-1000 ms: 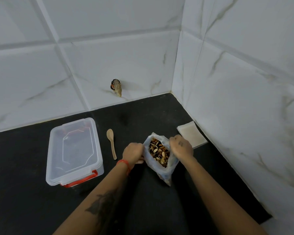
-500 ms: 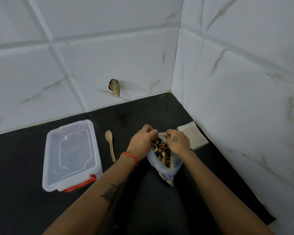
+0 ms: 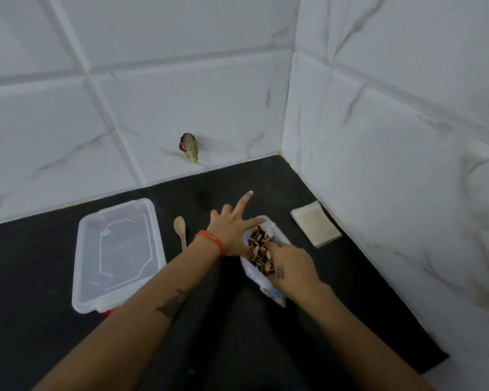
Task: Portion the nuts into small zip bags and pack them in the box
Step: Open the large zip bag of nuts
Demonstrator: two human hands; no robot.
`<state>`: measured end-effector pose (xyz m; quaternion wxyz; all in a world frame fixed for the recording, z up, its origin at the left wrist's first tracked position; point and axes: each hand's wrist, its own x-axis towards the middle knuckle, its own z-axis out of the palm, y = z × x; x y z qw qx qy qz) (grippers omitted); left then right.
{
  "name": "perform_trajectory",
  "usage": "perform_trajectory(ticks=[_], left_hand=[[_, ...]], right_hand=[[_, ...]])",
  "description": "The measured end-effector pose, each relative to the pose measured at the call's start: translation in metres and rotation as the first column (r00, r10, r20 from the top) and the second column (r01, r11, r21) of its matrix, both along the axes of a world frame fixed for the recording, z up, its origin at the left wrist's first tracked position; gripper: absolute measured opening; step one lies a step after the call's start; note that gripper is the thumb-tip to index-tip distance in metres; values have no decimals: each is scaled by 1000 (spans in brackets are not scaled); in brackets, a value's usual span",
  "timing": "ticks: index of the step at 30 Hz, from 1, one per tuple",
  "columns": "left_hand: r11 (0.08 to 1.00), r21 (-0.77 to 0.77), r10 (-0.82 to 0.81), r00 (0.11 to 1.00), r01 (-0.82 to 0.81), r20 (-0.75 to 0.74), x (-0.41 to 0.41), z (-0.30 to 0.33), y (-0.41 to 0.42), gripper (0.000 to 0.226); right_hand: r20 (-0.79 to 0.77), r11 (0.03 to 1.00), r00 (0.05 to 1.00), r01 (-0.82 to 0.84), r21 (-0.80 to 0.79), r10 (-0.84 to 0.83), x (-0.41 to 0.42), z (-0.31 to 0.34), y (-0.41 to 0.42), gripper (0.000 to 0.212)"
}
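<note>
Black countertop (image 3: 266,179), set in a white tiled corner, is listed with: one clear lidded box (image 3: 116,253) with red latches at left; one wooden spoon (image 3: 180,231) beside it; one open bag of nuts (image 3: 261,256) at centre; one flat stack of zip bags (image 3: 315,227) near the right wall. The bag's mouth is spread by the left hand (image 3: 232,232), fingers extended, and its right edge is gripped by the right hand (image 3: 290,266).

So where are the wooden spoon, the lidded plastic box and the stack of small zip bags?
wooden spoon (image 3: 179,224): head view, on its bowl.
plastic box (image 3: 116,252): head view, on the middle of its clear lid.
small zip bags (image 3: 314,227): head view, on the top bag of the flat stack near the right wall.
</note>
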<state>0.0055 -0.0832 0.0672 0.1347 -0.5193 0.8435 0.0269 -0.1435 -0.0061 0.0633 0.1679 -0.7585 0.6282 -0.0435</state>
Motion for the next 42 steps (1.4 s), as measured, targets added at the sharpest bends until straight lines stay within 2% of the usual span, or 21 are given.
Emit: perform_trajectory(ticks=[3,5,8,10,11,13,14,17,19,22,24,26,28,29,31,32,34,35,37,39,42], left_hand=[[997,75,1,999,-3,35,6,5,-7,96],[993,114,11,1000,-13,22,9,4,-10,98],[983,179,52,997,-43,-48,10,1,-8,98],[961,262,143,966,-84,-213,12,-3,-6,91],[943,316,210,920,-101,-332,14,-5,-4,83],[918,381,308,804,-110,-509,17,-9,-2,63],[915,387,322,781,-112,-535,17,-11,0,56],[909,402,313,811,-106,-494,16,-17,7,62],[904,413,308,843,-113,-442,16,-14,6,76],[920,377,255,889,-102,-381,15,-7,2,81],[928,360,241,898,-101,-369,13,-6,1,81],[918,377,282,866,-120,-413,13,-10,2,79],[887,442,380,748,-130,-543,17,-16,7,71],[865,484,445,648,-132,-618,19,-17,11,66],[800,577,590,392,-166,-706,21,-20,25,66],[742,645,670,257,-183,-697,21,-19,33,72],[593,795,805,51,-127,-592,19,-20,48,85],[533,844,846,9,-64,-534,17,-20,54,86],[481,876,877,-5,42,-481,10,-21,64,76],[488,869,873,-42,78,-486,3,-20,67,70],[508,857,860,-117,92,-497,-8,-15,64,66]], right_hand=[[-52,997,999,16,80,-12,-2,-1,-1,57],[-21,987,1000,26,157,-22,-4,-1,1,63],[2,977,1000,2,213,-2,-7,0,7,60],[58,983,998,-31,180,21,-10,2,11,49],[122,986,992,-8,169,-13,-12,3,13,44],[231,986,963,110,125,-137,-18,6,16,40],[231,984,957,164,76,-177,-19,7,17,38],[44,991,990,135,-6,-135,-19,8,21,36],[-100,996,992,77,49,-71,-15,13,20,44],[-243,987,970,70,147,-33,-14,20,13,56],[-230,977,973,63,206,-14,-15,20,10,61],[-53,970,998,47,240,-35,-21,16,12,63],[220,976,968,79,204,-124,-30,13,14,56],[321,978,929,139,158,-184,-35,11,14,51],[398,950,864,303,78,-308,-41,7,12,48],[409,928,836,359,96,-366,-43,4,10,53],[452,882,758,382,277,-471,-42,-2,8,66],[493,854,703,352,384,-512,-39,-6,8,68],[560,823,619,291,488,-551,-35,-12,8,58],[587,840,611,289,459,-531,-33,-15,6,46],[595,850,611,311,426,-522,-38,-13,1,46]])
